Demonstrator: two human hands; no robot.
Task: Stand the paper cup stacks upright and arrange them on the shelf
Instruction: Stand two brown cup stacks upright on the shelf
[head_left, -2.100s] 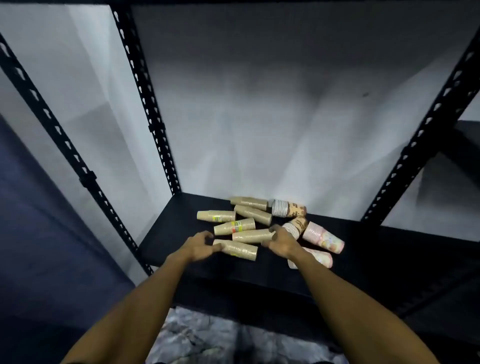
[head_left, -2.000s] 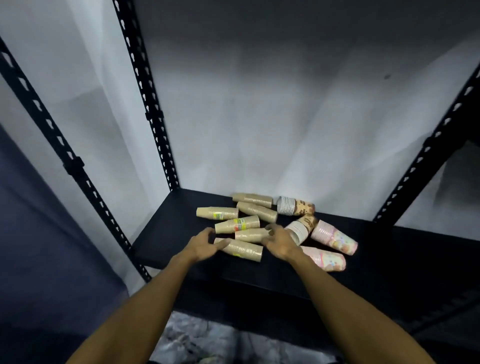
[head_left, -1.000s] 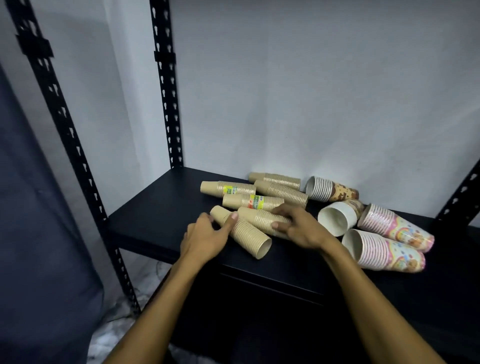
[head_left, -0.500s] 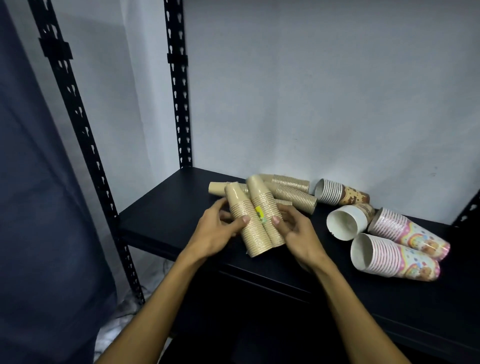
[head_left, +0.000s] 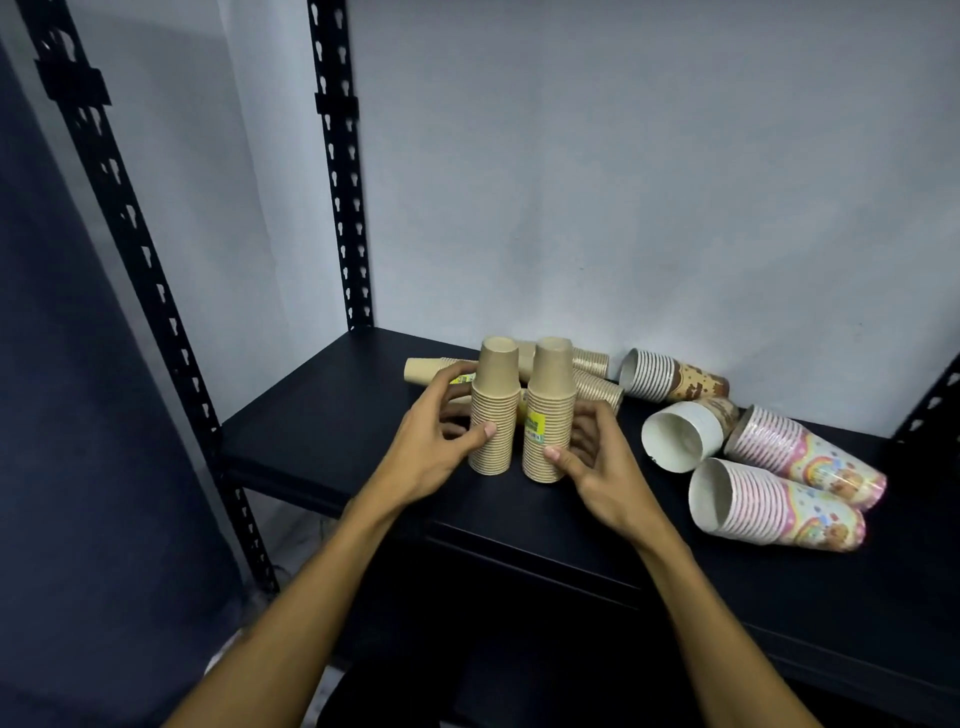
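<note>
Standing side by side on the black metal shelf (head_left: 322, 415), two upright stacks of brown paper cups: your left hand (head_left: 431, 447) grips one (head_left: 493, 415), your right hand (head_left: 597, 467) the other (head_left: 550, 410).

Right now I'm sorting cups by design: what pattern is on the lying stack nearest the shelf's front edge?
Pink stripes with a rainbow and bear print, seen in the head view.

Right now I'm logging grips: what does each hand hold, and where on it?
Left hand grips one upright brown cup stack around its lower half; right hand grips the labelled upright stack likewise, near its base.
</note>
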